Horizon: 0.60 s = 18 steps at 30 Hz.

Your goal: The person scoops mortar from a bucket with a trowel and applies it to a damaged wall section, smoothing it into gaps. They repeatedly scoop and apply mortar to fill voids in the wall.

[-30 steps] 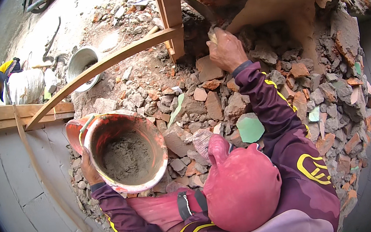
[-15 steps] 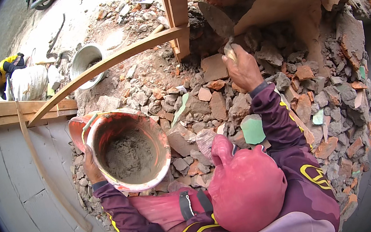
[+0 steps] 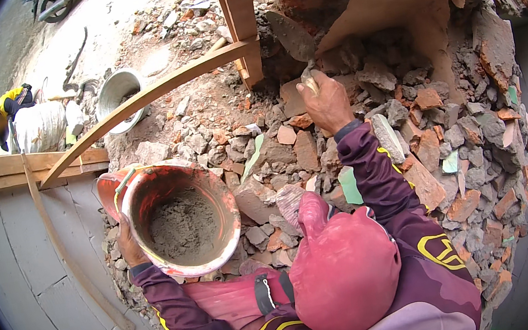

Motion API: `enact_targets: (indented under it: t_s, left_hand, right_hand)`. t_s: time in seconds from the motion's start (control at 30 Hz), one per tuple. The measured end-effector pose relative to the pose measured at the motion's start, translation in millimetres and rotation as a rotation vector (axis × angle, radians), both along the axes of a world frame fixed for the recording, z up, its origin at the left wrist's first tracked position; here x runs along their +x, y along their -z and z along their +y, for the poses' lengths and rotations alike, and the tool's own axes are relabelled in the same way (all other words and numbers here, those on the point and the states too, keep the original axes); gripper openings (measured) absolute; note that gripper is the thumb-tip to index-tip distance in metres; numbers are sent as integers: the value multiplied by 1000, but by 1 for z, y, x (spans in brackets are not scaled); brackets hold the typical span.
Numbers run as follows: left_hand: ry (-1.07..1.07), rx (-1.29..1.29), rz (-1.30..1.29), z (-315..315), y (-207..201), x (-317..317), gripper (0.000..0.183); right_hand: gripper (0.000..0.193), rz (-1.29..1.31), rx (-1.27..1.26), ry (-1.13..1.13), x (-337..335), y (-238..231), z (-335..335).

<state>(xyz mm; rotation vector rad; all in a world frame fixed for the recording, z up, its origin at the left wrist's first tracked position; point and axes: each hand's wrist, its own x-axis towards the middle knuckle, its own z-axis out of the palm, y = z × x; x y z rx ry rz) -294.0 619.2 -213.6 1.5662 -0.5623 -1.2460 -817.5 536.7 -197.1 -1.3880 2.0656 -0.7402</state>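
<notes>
Rubble (image 3: 306, 152) beneath right fist (image 3: 329, 105) around trowel (image 3: 293, 38)

We see bright daylight burn out the upper-left ground (image 3: 122, 15), deep shadow fill the masonry hollow (image 3: 396, 46), and fisheye distortion bow the grey blocks (image 3: 24, 248) at far left.

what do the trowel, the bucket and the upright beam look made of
Trowel: thin, flat, dull grey blade, so probably metal; the pale handle may be wood, but the hand partly hides it. Bucket: likely plastic, with a thin, reddish wall smeared grey. Upright beam: seemingly bare sawn wood, brown with flat faces.
</notes>
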Motion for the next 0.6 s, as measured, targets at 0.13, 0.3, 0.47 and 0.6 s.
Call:
enact_targets:
  t_s: [0.13, 0.3, 0.47, 0.6]
  left_hand:
    - [48, -2, 5, -5, -2, -1, 49]
    - [42, 7, -30, -3, 2, 6, 48]
    - [65, -31, 102, -4, 7, 10, 47]
    - [86, -28, 114, -5, 7, 10, 47]
  right_hand:
    - [33, 32, -61, -42, -2, -5, 1]
    - [33, 40, -121, -33, 1, -12, -4]
    - [33, 119, -79, -97, 14, -24, -39]
    - [33, 191, -30, -118, 17, -20, -55]
